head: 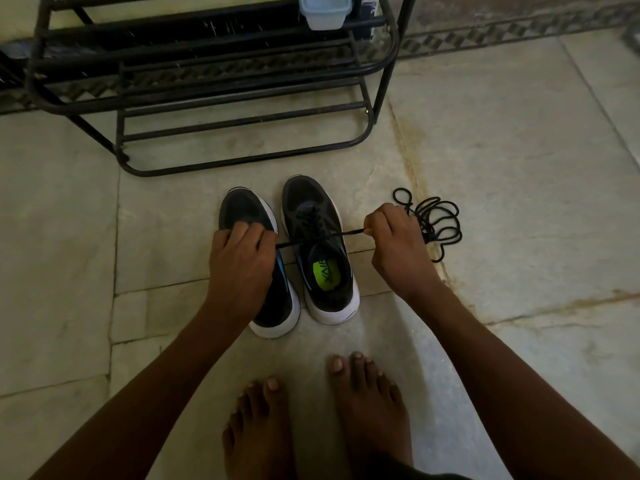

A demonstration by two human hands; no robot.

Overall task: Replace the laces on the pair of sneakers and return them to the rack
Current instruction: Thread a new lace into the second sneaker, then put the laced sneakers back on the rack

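Sneakers: left sneaker (263,271) and right sneaker (318,251) side by side on floor (519,168), toes toward rack (214,98) at 12 o'clock
Lace (349,233): taut across right sneaker
Left hand (242,261): pinches lace's 9 o'clock end
Right hand (394,244): pinches 3 o'clock end
Spare lace (440,223): heaped at 3 o'clock

I see both arms stretched forward; my left hand (239,258) and right hand (394,244) each pinch a lace end (353,232), fingers curled.

Two sneakers (320,251), one rack (214,81), one tub (325,10)
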